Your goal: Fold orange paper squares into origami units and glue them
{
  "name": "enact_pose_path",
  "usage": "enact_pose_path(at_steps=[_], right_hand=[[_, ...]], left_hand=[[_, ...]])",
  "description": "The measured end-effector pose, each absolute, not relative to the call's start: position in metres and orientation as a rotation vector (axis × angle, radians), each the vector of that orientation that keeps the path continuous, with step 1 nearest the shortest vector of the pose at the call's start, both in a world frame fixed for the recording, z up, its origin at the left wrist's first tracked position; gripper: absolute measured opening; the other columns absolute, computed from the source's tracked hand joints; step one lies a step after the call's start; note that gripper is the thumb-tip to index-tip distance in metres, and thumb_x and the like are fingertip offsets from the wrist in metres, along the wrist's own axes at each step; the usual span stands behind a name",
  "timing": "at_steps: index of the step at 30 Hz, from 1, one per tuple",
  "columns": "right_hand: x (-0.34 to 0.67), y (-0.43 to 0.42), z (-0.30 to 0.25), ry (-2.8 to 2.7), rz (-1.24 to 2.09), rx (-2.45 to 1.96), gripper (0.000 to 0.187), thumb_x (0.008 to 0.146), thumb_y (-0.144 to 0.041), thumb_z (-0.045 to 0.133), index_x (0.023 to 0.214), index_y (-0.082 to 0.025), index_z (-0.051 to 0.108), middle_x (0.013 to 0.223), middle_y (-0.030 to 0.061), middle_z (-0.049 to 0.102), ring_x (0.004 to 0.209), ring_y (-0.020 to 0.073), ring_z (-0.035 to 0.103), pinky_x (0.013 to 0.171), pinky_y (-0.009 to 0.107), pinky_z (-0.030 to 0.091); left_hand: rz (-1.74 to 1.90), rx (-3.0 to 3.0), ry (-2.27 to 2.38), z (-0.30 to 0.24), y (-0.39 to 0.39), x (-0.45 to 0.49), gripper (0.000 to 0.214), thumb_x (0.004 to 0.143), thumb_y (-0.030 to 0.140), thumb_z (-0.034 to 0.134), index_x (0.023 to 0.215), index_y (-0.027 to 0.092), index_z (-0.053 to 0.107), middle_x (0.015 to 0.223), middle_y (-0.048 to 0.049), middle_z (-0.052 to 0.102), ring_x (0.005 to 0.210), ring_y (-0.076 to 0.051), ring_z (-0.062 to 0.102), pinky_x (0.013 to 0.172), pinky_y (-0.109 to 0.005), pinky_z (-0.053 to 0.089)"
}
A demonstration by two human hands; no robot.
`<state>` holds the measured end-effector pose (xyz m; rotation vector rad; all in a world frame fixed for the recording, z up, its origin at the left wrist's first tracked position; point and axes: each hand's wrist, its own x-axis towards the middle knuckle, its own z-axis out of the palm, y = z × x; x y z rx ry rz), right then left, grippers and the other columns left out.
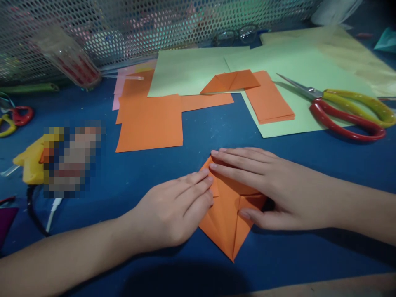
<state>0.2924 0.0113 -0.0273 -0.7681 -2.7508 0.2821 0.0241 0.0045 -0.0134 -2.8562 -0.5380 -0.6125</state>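
Observation:
A folded sheet of orange paper [227, 218], kite-shaped with several creases and flaps, lies on the blue table in front of me. My left hand [177, 206] is at its left edge, with fingers bent and held together against the paper; the thumb is hidden. Across the upper right part, my right hand [269, 185] lies flat with its fingers stretched out. Its thumb is spread apart and touches a flap lower down. The paper's right corner is partly covered by this hand.
Orange sheets [151, 123] and pale green sheets [198, 70] lie beyond my hands. A folded orange piece [232, 81] and an orange stack [272, 99] overlap the green. Scissors [346, 107] lie right; a jar [71, 62] and glue gun [34, 156] left. A perforated metal panel [139, 29] stands behind.

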Motion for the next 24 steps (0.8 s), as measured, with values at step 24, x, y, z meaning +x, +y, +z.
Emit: enact_pose_path(at_steps=[24], right_hand=[[0.2912, 0.0129, -0.0276, -2.764, 0.315, -0.738, 0.069, 0.098, -0.041, 0.053, 0.156, -0.006, 0.043, 0.162, 0.0141, 0.042, 0.150, 0.0306, 0.042, 0.116, 0.054, 0.046]], left_hand=[[-0.587, -2.906, -0.547, -0.0145, 0.0029, 0.0219, 0.043, 0.111, 0.011, 0.036, 0.099, 0.014, 0.077, 0.113, -0.0070, 0.080, 0.108, -0.017, 0.077, 0.107, -0.029, 0.055]])
